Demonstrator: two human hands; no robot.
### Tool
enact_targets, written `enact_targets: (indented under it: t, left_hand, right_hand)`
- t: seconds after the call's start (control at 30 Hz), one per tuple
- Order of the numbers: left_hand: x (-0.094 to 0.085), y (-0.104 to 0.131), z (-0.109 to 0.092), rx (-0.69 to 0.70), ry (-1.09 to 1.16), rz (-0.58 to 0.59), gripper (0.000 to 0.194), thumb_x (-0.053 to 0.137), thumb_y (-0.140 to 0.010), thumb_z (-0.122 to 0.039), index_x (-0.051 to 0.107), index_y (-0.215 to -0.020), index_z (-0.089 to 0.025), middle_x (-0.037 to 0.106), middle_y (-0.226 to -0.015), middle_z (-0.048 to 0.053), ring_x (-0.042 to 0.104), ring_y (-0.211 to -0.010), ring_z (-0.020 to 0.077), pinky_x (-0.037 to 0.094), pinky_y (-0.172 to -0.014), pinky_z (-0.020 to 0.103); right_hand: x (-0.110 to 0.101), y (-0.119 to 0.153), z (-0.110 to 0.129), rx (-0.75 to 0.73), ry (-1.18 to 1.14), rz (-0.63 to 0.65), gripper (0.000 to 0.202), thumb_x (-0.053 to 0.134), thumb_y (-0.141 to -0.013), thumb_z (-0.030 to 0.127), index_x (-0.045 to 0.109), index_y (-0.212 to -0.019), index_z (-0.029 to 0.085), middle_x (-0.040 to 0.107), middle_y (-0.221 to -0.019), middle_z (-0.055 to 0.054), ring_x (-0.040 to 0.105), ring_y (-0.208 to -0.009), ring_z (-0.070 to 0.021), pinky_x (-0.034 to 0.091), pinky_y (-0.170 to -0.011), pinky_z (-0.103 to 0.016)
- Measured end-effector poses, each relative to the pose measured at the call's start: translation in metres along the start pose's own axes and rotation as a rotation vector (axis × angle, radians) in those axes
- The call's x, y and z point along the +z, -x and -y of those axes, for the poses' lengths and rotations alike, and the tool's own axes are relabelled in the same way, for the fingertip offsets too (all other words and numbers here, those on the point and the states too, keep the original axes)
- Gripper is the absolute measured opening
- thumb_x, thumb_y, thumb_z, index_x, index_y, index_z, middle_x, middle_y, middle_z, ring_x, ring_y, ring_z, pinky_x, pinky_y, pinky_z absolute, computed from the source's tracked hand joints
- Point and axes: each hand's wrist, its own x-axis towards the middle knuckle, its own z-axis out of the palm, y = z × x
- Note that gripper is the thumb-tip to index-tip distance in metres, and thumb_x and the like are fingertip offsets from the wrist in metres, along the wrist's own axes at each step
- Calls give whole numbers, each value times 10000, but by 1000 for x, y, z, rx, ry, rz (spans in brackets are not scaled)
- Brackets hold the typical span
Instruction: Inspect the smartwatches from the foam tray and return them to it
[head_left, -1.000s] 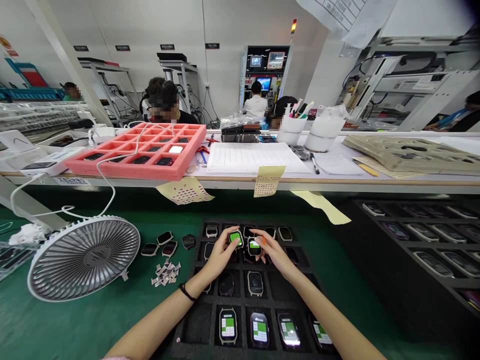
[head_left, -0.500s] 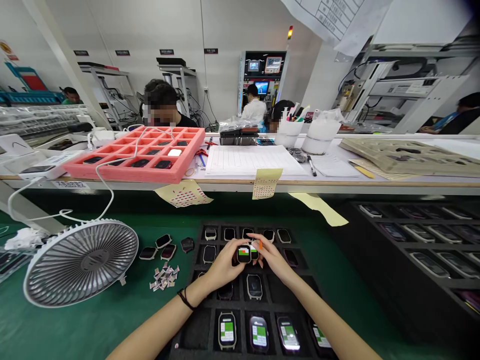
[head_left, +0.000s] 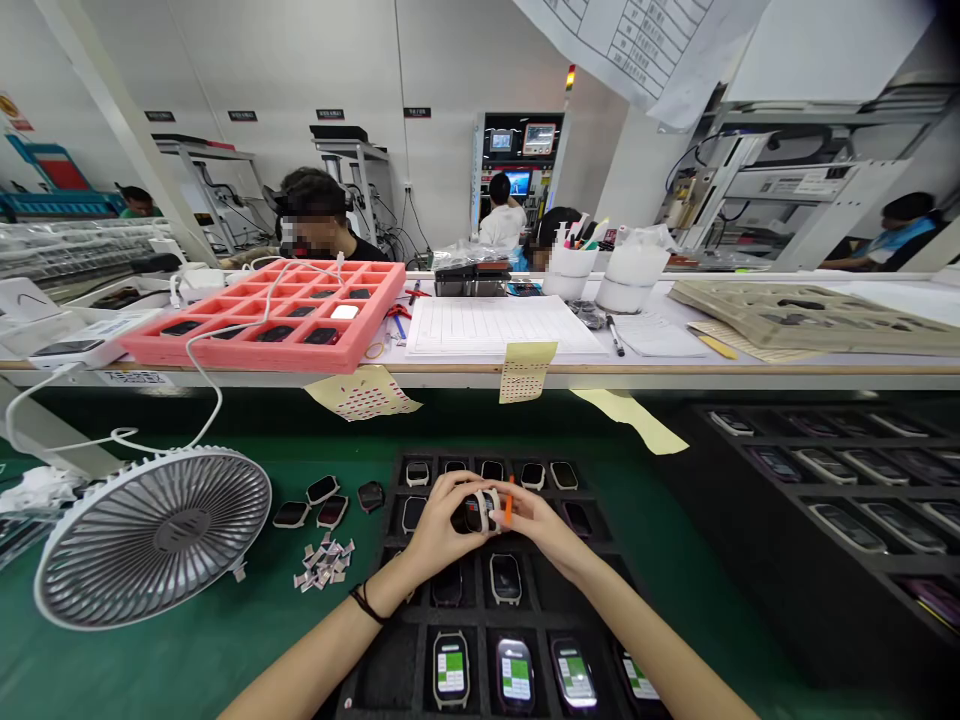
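Over the black foam tray [head_left: 480,625], my left hand [head_left: 442,525] is closed round a smartwatch body [head_left: 472,513], tilted so its dark screen shows partly. My right hand [head_left: 544,530] pinches a second, pale-rimmed smartwatch body [head_left: 492,508] right beside it; the two look pressed together or nearly touching. A narrow orange piece [head_left: 510,500] stands at my right fingers; whether it is held or worn I cannot tell. Below the hands, a lit watch [head_left: 451,668] and a second lit watch [head_left: 515,672] show white and green screens in the tray's pockets.
A grey fan [head_left: 157,540] stands on the green mat at left. Several loose watches [head_left: 331,512] and a pile of small metallic pieces [head_left: 325,562] lie beside the tray. A shelf holds a pink foam tray [head_left: 337,350]. At right is another black tray [head_left: 757,560]. People sit beyond.
Both watches have turned more edge-on, and their lit screens no longer face me plainly. The orange piece now stands upright. The whole view has shifted slightly.
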Motion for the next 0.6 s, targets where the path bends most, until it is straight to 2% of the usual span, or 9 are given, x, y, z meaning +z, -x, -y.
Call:
enact_targets:
  t: [0.1,0.17,0.4,0.6]
  left_hand:
    - [-2,0,-3,0,13,-6,446,704,-712,-236,575,-1139,-246,538,-1179,97,500,-1118,271,413,-960,438]
    - [-2,0,-4,-2,26,0,450,698,-718,-228,568,-1148,-249,537,-1192,97,497,-1130,271,410,-967,442]
    - [2,2,-1,55,68,21,451,701,-745,-265,555,-1171,-240,591,-1175,95,525,-1117,255,425,-957,434]
    - [3,2,-1,97,80,13,449,703,-743,-256,556,-1167,-235,631,-1168,92,541,-1121,259,419,-961,450]
  right_hand:
    - [0,2,5,74,-131,122,385,719,-734,374,650,-1076,211,656,-930,-49,617,-878,-189,493,-828,-356]
    - [0,3,4,92,-181,157,370,725,-732,369,659,-1055,200,658,-908,-49,621,-859,-183,492,-829,-357]
    - [0,0,-6,35,-164,82,357,784,-666,344,677,-967,184,639,-835,-22,593,-787,-143,475,-731,-262]
    - [6,1,-9,26,-157,38,396,792,-645,328,657,-991,193,653,-873,-36,618,-848,-186,490,-753,-297]
